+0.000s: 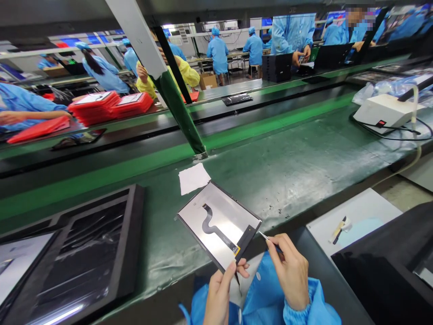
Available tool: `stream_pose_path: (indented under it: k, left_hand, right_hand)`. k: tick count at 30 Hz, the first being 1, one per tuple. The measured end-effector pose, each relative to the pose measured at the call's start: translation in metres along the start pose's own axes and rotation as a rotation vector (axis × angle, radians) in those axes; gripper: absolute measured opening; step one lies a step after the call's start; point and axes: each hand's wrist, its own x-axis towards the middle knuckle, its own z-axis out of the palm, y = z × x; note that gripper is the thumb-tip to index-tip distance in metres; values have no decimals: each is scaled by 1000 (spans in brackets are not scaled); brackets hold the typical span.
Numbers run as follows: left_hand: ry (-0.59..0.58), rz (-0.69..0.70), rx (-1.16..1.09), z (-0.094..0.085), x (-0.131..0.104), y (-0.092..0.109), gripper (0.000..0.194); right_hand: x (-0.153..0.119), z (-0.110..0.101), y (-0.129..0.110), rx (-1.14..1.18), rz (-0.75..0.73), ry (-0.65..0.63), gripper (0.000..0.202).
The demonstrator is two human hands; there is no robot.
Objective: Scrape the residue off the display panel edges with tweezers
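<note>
An LCD screen panel (199, 232), its silvery back facing up, is tilted over the front edge of the green bench. A dark flex cable (216, 229) curves across that back, with a yellow-edged end near my hand. My left hand (223, 286) grips the panel's near corner, thumb on top and fingers beneath. Beside the panel's right edge, my right hand (289, 266) is closed in a pinch on tweezers (264, 235). Their pale tip points at the panel's right corner; whether it touches cannot be made out.
A white paper sheet (194, 178) lies behind the panel. At left is a black foam tray (133, 239) with another panel. A white device (385, 113) with cables stands right. A slanted post (176, 110) rises from the bench. Co-workers sit beyond the conveyor, near red folders (96, 108).
</note>
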Motion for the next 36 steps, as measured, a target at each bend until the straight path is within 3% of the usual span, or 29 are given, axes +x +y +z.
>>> stream_pose_path:
  k: [24, 36]
  left_hand:
    - [-1, -24, -121, -8, -5, 7, 46]
    - [-23, -7, -99, -9, -5, 3, 46]
  right_hand:
    - [9, -9, 2, 36, 4, 40, 24]
    - [18, -13, 5, -10, -64, -28, 26]
